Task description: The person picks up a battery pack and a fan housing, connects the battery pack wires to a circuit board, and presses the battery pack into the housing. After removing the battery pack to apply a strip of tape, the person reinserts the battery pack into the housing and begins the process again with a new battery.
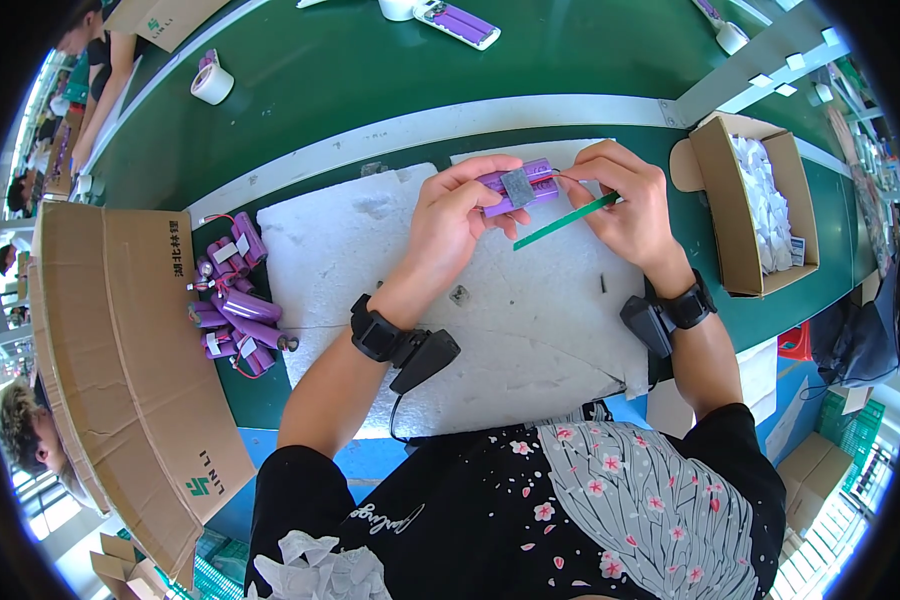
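Observation:
My left hand (443, 218) is closed on a purple battery pack (543, 190), holding it above the white foam sheet. A grey square pad (517, 187) lies across the pack's upper face. From the pack's right end a thin red wire (543, 179) runs toward my right fingers. My right hand (632, 205) has its thumb and forefinger pinched at that end of the wire. In its other fingers sits a long flat green strip (562, 223), slanting down to the left below the pack. Whether the right fingertips grip the wire, I cannot tell.
The white foam sheet (450, 350) covers the green bench. Left of it lie several purple battery packs (240, 300) beside a big cardboard box (140, 350). At right stands an open carton (725, 230) of white paper pieces (762, 200). A white roll (212, 84) sits farther off.

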The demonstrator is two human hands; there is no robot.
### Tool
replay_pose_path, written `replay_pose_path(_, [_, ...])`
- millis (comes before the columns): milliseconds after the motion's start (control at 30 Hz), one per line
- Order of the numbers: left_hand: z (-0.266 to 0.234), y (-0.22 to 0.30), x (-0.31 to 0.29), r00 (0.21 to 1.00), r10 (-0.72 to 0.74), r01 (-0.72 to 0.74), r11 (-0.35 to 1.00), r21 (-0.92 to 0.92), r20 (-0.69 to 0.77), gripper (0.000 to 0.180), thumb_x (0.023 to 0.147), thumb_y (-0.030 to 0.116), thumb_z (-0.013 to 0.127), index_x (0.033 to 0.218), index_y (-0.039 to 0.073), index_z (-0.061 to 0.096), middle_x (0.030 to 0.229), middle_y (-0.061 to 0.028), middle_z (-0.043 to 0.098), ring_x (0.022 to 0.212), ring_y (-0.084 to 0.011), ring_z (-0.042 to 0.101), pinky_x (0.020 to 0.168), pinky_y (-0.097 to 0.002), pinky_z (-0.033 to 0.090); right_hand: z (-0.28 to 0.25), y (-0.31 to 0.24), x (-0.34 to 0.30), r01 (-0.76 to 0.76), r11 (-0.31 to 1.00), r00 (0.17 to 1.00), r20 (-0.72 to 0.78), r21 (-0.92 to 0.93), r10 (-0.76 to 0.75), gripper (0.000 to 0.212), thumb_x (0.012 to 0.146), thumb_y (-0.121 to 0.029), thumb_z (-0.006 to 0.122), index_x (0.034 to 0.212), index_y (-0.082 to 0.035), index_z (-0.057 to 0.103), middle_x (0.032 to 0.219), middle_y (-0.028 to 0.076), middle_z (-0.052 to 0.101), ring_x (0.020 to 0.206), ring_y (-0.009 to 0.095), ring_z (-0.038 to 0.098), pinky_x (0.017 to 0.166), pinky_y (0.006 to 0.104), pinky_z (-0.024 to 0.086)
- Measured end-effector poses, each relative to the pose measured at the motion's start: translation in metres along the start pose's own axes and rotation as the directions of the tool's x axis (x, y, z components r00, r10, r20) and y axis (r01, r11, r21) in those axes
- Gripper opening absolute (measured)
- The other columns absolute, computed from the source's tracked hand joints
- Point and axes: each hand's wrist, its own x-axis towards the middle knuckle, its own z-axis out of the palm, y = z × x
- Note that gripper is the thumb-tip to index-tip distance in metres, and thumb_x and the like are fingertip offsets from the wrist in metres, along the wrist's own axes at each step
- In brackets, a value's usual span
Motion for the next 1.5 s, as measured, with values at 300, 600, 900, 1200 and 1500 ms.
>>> replay_pose_path(300, [-0.0004, 0.0010, 0.0005, 1.000, -0.008, 0.007, 1.000, 0.023, 0.005, 0.039, 0.079, 0.002, 0.043, 0.114, -0.007, 0.056, 0.100, -0.0196, 0.062, 0.076, -0.0266, 0.064, 0.062, -0.0329, 0.051, -0.0006, -0.0006, 0.0003, -0.080, 0.997, 0.996, -0.048, -0.011, 0.079, 0.008, 0.073, -0.002, 0.070, 0.079, -0.002, 0.067, 0.078, 0.006, 0.060, 0.054, 0.013, 0.049, 0.045, 0.0236, 0.037])
replay_pose_path(600, [-0.0009, 0.0001, 0.0006, 1.000, 0.011, -0.011, 1.000, 0.015, 0.023, 0.038, 0.080, 0.001, 0.042, 0.114, -0.007, 0.056, 0.102, -0.0196, 0.062, 0.075, -0.0254, 0.064, 0.060, -0.0319, 0.051, 0.0000, -0.0015, 0.0015, -0.239, 0.969, 0.965, -0.127, -0.058, 0.230, 0.006, 0.072, -0.004, 0.071, 0.075, -0.002, 0.066, 0.073, 0.005, 0.060, 0.053, 0.015, 0.050, 0.047, 0.0252, 0.039])
replay_pose_path(900, [-0.0008, -0.0007, 0.0009, 1.000, 0.015, -0.015, 1.000, 0.001, 0.002, 0.038, 0.081, 0.001, 0.042, 0.115, -0.007, 0.056, 0.103, -0.0195, 0.062, 0.076, -0.0258, 0.065, 0.060, -0.0318, 0.051, -0.0008, -0.0012, 0.0028, -0.228, 0.972, 0.968, -0.121, -0.049, 0.221, 0.006, 0.077, -0.006, 0.071, 0.081, -0.003, 0.068, 0.076, 0.004, 0.061, 0.055, 0.011, 0.047, 0.046, 0.0229, 0.037])
replay_pose_path(1200, [-0.0015, -0.0026, 0.0017, 1.000, 0.018, -0.018, 1.000, 0.013, -0.026, 0.037, 0.082, 0.000, 0.042, 0.116, -0.007, 0.055, 0.103, -0.0205, 0.062, 0.078, -0.0274, 0.065, 0.061, -0.0328, 0.051, 0.0009, 0.0029, 0.0017, -0.118, 0.991, 0.985, -0.130, -0.061, 0.109, 0.010, 0.077, -0.003, 0.070, 0.086, -0.004, 0.069, 0.082, 0.006, 0.062, 0.061, 0.015, 0.055, 0.050, 0.0241, 0.042])
replay_pose_path(1500, [0.0017, -0.0015, 0.0009, 0.999, 0.014, -0.012, 0.998, 0.056, -0.038, 0.036, 0.082, 0.001, 0.043, 0.116, -0.006, 0.055, 0.100, -0.0202, 0.062, 0.077, -0.0286, 0.064, 0.062, -0.0342, 0.050, -0.0011, 0.0078, -0.0007, -0.058, 0.998, 0.998, -0.025, -0.014, 0.058, 0.010, 0.078, 0.000, 0.069, 0.087, -0.003, 0.068, 0.083, 0.008, 0.061, 0.068, 0.017, 0.058, 0.053, 0.0254, 0.045])
